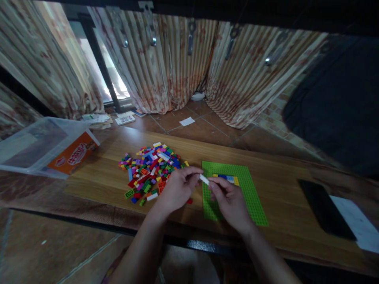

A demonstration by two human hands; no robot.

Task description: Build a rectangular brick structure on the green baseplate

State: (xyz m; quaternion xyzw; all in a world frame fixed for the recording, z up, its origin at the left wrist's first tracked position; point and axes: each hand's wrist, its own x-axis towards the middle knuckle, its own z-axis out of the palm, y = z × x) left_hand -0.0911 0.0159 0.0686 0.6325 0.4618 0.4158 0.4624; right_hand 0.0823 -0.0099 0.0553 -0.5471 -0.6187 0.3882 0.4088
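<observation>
A white toy brick point(204, 179) is held between my two hands, above the left part of a green baseplate point(251, 193). My left hand point(180, 187) pinches its left end with thumb and forefinger. The brick's right end sits in the fingertips of my right hand point(229, 197), which is over the baseplate. On the plate, blue and yellow bricks point(236, 180) form a small row, partly hidden behind my right hand. A heap of loose colourful bricks point(154, 165) lies to the left of my left hand.
A clear plastic bin point(35, 144) with an orange label stands at the table's left end. A black tablet-like slab point(324, 209) and white paper point(355, 221) lie at the right. Curtains point(166, 67) hang beyond the wooden table point(103, 173), and a dark shape point(340, 106) fills the upper right.
</observation>
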